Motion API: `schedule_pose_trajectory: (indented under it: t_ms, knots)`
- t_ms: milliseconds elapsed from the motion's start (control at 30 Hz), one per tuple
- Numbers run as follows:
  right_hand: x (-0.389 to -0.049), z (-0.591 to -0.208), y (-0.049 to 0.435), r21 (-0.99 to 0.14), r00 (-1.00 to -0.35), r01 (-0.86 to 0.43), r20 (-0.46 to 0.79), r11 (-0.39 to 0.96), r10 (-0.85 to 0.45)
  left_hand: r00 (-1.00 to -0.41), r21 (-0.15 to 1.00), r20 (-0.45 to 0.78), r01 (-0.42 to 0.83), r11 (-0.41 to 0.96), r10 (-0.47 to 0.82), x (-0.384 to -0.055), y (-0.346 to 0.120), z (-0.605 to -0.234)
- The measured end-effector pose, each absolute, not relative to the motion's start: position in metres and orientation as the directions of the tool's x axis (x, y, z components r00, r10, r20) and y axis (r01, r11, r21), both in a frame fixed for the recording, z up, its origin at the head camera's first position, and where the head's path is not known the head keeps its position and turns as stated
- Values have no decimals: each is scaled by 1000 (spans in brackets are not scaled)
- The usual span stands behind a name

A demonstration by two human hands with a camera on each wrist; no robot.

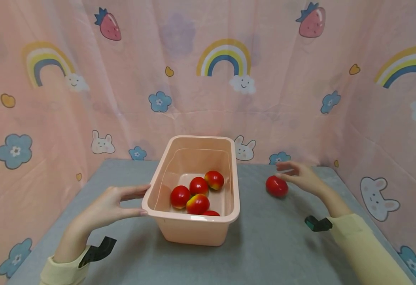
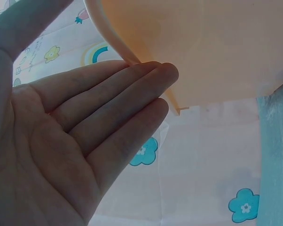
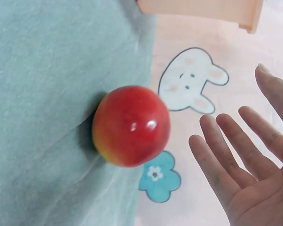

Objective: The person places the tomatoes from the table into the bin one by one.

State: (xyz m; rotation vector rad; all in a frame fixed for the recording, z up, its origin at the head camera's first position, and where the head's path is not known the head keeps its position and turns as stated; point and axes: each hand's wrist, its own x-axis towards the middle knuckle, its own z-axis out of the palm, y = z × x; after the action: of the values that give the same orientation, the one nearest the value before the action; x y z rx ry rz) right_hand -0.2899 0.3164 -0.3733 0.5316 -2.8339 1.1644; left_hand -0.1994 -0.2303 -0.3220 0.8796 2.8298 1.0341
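A peach-coloured plastic bin (image 1: 193, 231) stands on the table and holds several red-and-yellow apples (image 1: 198, 204). At its left front corner my left hand (image 1: 113, 206) touches the rim with straight fingers and thumb spread apart. Those fingers (image 2: 118, 108) lie against the bin's edge (image 2: 118, 40) in the left wrist view. On the right, a single apple (image 1: 277, 187) rests on the table. My right hand (image 1: 302, 178) hovers just beside and above it. In the right wrist view this apple (image 3: 131, 126) sits apart from my spread fingers (image 3: 226, 146), and nothing is held.
A grey-blue cloth covers the table (image 1: 265, 245). Behind and at the sides hangs a pink curtain (image 1: 133, 79) printed with rainbows, rabbits and flowers. Each wrist wears a black strap, such as the right wrist strap (image 1: 318, 224).
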Motion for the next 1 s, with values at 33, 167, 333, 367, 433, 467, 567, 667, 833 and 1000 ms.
schedule_pose_trajectory:
  t_ms: [33, 167, 333, 367, 433, 467, 567, 667, 833, 1000]
  knots:
    - [-290, -375, 317, -674, -942, -321, 155, 665, -297, -841, 593, 186, 508, 625, 507, -199, -230, -322]
    - [-290, -378, 321, -662, -949, -303, 142, 685, -282, -837, 588, 196, 518, 621, 511, -200, -231, -323]
    - [-291, -382, 326, -659, -961, -261, 108, 706, -255, -838, 587, 198, 517, 623, 509, -200, -231, -323]
    - [-291, -384, 326, -656, -963, -252, 100, 711, -248, -838, 587, 198, 517, 623, 508, -199, -231, -323]
    - [-292, -386, 328, -652, -967, -238, 90, 720, -238, -838, 585, 200, 518, 625, 508, -200, -231, -323]
    - [-292, -388, 329, -651, -969, -231, 85, 723, -233, -838, 586, 200, 517, 624, 508, -200, -231, -324]
    - [-294, -393, 330, -649, -973, -212, 72, 731, -219, -838, 591, 198, 516, 620, 509, -200, -232, -324]
    - [-295, -397, 331, -656, -977, -192, 55, 730, -208, -840, 597, 192, 511, 618, 508, -200, -231, -324]
    - [-298, -405, 330, -667, -980, -166, 29, 726, -198, -842, 598, 187, 506, 622, 506, -199, -231, -324]
    - [-300, -411, 329, -660, -984, -147, 19, 737, -179, -839, 586, 197, 515, 625, 507, -199, -231, -323]
